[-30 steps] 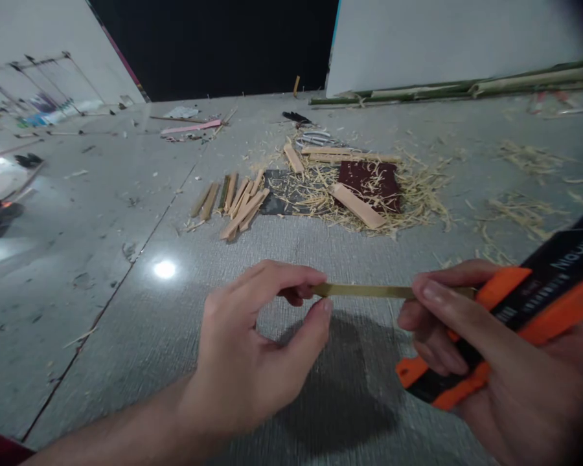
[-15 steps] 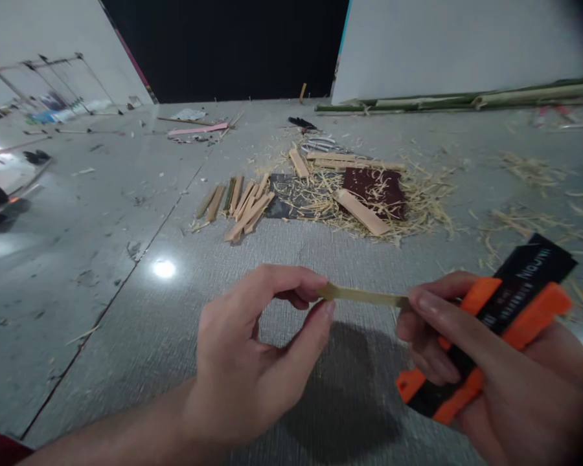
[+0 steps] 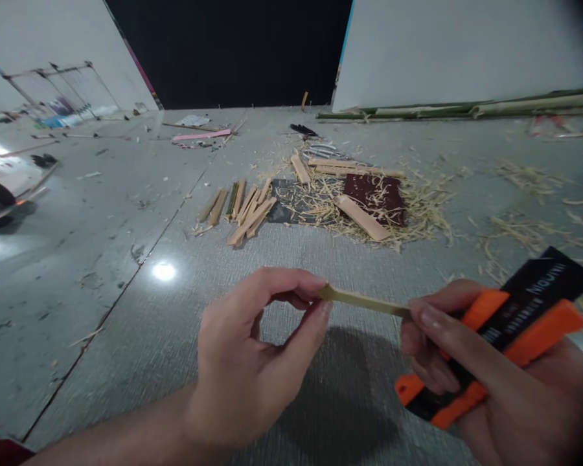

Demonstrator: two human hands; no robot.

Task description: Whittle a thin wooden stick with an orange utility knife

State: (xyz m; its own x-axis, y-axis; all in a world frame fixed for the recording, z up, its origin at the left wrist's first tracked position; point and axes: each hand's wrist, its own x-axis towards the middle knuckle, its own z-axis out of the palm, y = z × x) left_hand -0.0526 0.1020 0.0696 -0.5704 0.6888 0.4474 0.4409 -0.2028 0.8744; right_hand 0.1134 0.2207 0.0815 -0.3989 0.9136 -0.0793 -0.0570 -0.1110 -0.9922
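Pinching a thin bamboo strip (image 3: 364,300) at 1 end, the left hand (image 3: 252,362) holds it tight; the right hand (image 3: 490,382) grips its other end and an orange-black tool (image 3: 505,330).

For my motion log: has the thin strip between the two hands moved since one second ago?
Yes. The strip tilted: level before, its end at the right hand now sits lower, while the dark red sheet keeps its slant.

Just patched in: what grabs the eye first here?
The left hand pinches one end of a thin pale bamboo strip, whose other end meets the right hand gripping an orange-and-black handheld tool. Beyond, on the grey floor, lie cut bamboo slats beside straw-coloured shavings.
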